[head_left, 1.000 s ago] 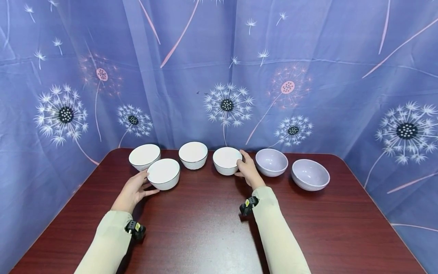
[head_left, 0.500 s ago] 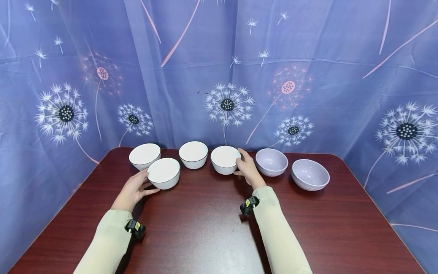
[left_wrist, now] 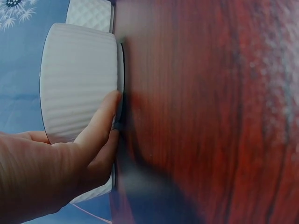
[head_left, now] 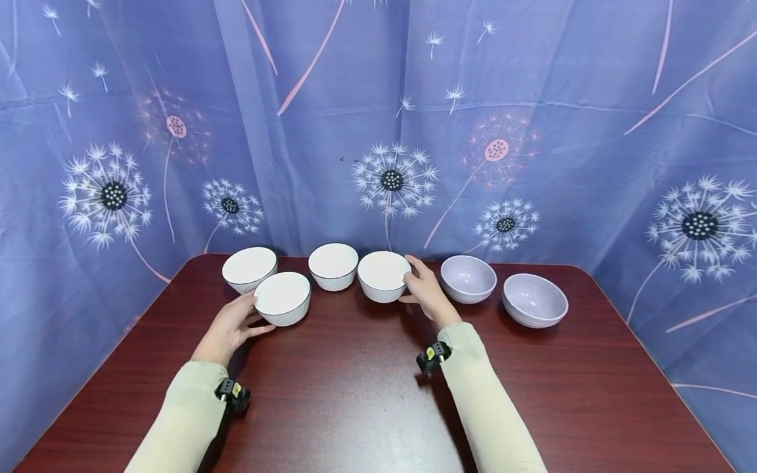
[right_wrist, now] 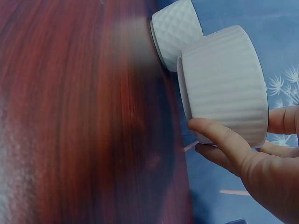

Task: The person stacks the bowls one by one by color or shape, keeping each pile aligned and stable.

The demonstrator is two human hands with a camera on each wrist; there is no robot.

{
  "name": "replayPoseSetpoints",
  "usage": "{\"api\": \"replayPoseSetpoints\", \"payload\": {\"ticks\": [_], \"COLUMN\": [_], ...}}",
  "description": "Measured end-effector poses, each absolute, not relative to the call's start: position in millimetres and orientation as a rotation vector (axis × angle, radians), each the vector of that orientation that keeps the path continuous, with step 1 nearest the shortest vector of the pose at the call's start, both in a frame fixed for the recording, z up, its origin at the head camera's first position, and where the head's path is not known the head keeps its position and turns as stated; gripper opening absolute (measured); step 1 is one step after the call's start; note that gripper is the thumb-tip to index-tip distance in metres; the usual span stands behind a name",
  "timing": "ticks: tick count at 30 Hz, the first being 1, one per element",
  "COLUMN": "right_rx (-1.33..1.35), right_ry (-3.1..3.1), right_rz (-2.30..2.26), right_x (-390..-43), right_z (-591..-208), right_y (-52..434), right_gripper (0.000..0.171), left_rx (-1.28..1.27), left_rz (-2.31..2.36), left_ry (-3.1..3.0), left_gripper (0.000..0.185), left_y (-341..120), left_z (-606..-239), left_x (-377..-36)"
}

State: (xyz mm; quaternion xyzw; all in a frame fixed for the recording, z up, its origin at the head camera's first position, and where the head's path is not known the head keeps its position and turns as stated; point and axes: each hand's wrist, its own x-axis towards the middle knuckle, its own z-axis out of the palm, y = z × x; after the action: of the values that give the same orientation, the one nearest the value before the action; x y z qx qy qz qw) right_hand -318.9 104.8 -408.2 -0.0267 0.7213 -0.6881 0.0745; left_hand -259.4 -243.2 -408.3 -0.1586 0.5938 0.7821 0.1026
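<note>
Tabletop: wood grain, polished, glossy with glare. 2 ribbed white bowls: ceramic look, fluted outside, low sheen. Diamond-embossed white bowl: same ceramic look. 2 lilac bowls: smooth, glossy, glazed-looking inside. Backdrop: cloth, creased, soft sheen. Sleeves: matt cloth. Wrist cameras: look plastic.

A ribbed white bowl with a thin dark rim line faces mouth up, gripped at its 8 o'clock side by the left hand, one fingertip at the foot. Between 2 and 3 o'clock from it, well apart, is a second ribbed bowl, white and dark-rimmed too, mouth up, held between 3 and 4 o'clock by the right hand; whether its foot is raised is unclear.
</note>
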Motion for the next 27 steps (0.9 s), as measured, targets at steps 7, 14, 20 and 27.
{"api": "replayPoseSetpoints", "payload": {"ticks": [7, 14, 20, 27], "right_rx": [-0.108, -0.151, -0.182, -0.239], "right_ry": [2.149, 2.126, 2.142, 2.103], "right_rz": [-2.049, -2.02, -1.987, -2.012], "right_x": [-314.1, -308.0, -300.8, -294.6], "right_z": [-406.2, -405.6, -400.8, -400.2], "right_y": [101.8, 98.0, 93.3, 87.6], "right_gripper": [0.057, 0.057, 0.055, 0.056], "left_rx": [-0.458, -0.455, -0.467, -0.46], "left_rz": [2.306, 2.311, 2.308, 2.301], "left_ry": [1.759, 1.751, 1.759, 1.769], "left_gripper": [0.049, 0.049, 0.049, 0.049], "left_y": [-243.7, -243.1, -243.1, -243.9], "left_z": [-408.2, -409.1, -409.5, -409.9], "left_x": [-260.0, -260.3, -260.9, -261.2]}}
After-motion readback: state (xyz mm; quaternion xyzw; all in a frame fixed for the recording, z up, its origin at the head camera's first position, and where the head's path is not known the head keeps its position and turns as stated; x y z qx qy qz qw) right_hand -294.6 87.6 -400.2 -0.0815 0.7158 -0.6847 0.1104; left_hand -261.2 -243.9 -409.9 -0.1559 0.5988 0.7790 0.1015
